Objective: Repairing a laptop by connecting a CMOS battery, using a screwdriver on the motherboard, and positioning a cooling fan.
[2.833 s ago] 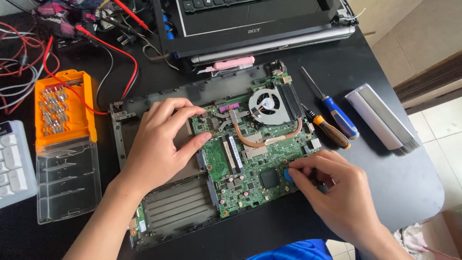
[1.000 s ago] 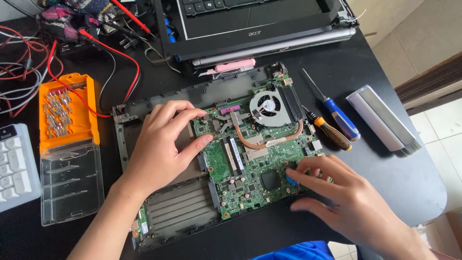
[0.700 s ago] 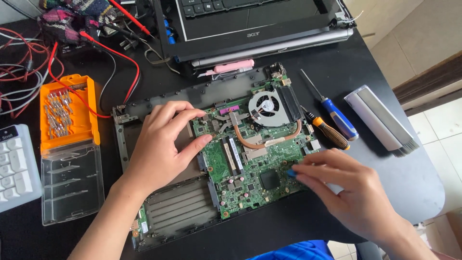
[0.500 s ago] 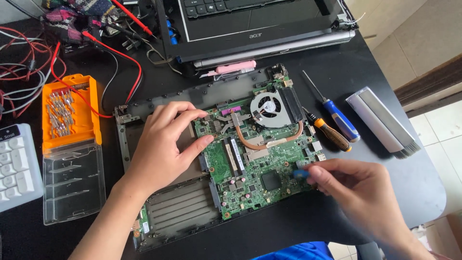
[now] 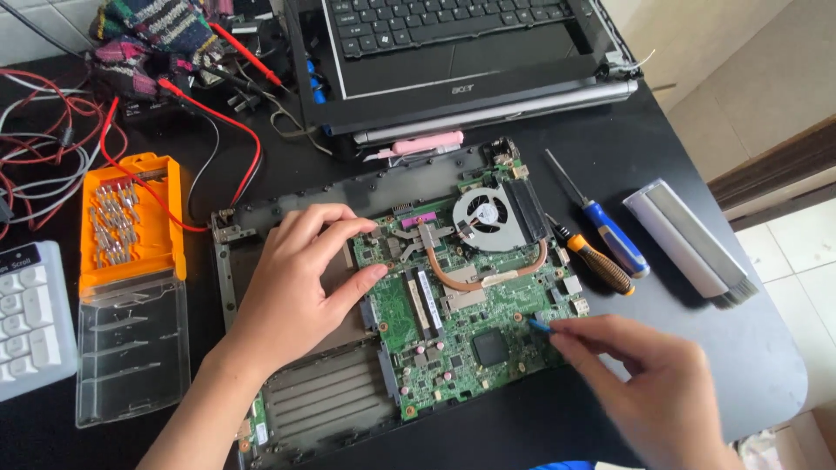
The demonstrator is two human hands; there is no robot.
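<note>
At the far left, a white keypad [image 5: 30, 318] is cut off by the frame edge. Just beside it, toward 3 o'clock, stands an orange bit case [image 5: 131, 222] with its clear lid [image 5: 132, 348] folded open toward 6 o'clock; red wires [image 5: 200, 122] cross its top corner. The left hand [image 5: 292, 287] lies spread, palm down, on the left part of the open laptop base [image 5: 305, 400], fingertips touching the green motherboard [image 5: 461, 322] at its left edge; the hand hides the chassis beneath it. The board sits centre, fan [image 5: 483, 218] at its 1 o'clock corner. The right hand [image 5: 649, 383] enters from 5 o'clock, fingers pinched on a small blue tool [image 5: 540, 326] whose tip rests at the board's right edge; most of the tool is hidden in the grip. Bare black table [image 5: 749, 365] lies open at 3 o'clock of this hand. Two screwdrivers [image 5: 601, 248] and a grey bar [image 5: 688, 244] lie toward 1 o'clock, apart from the board. The keyboard deck [image 5: 453, 52] at 12 o'clock is cropped.
</note>
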